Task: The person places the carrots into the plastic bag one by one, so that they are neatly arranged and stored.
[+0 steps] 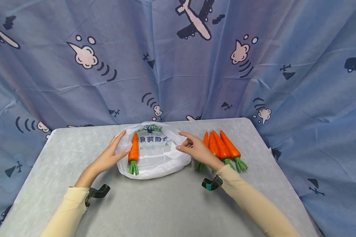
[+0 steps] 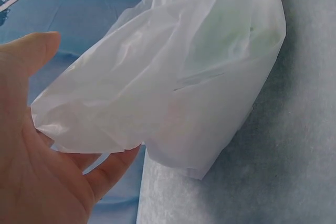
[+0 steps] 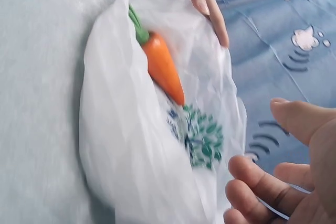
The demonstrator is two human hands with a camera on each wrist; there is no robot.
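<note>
Currently, left hand: ours (image 1: 108, 157) has its thumb and fingers spread and fairly straight; we see the bag's edge lying between thumb and fingers, with fingertips behind the plastic.
Right hand: ours (image 1: 199, 152) is loosely bent, thumb apart from the forefinger, at the bag's edge nearest to it; we cannot tell whether its fingertips touch the plastic.
White plastic bag: we have it (image 1: 166, 172) between our two hands, its mouth wide and facing us, a green tree print (image 1: 150, 128) and dark characters showing inside.
Bagged carrot: we find it (image 1: 133, 150) inside the bag, just right of our left thumb, orange tip pointing away from us and green stalks towards us.
Loose carrots: we count four (image 1: 230, 146) side by side, just right of our right hand, which partly hides them.
Table: its grey top (image 1: 154, 209) stretches beneath both our hands.
Curtain: blue cloth (image 1: 130, 79) with aeroplane and cloud drawings hangs beyond our hands.
Wrists: we wear a dark device on each, below cream sleeves (image 1: 66, 207).
</note>
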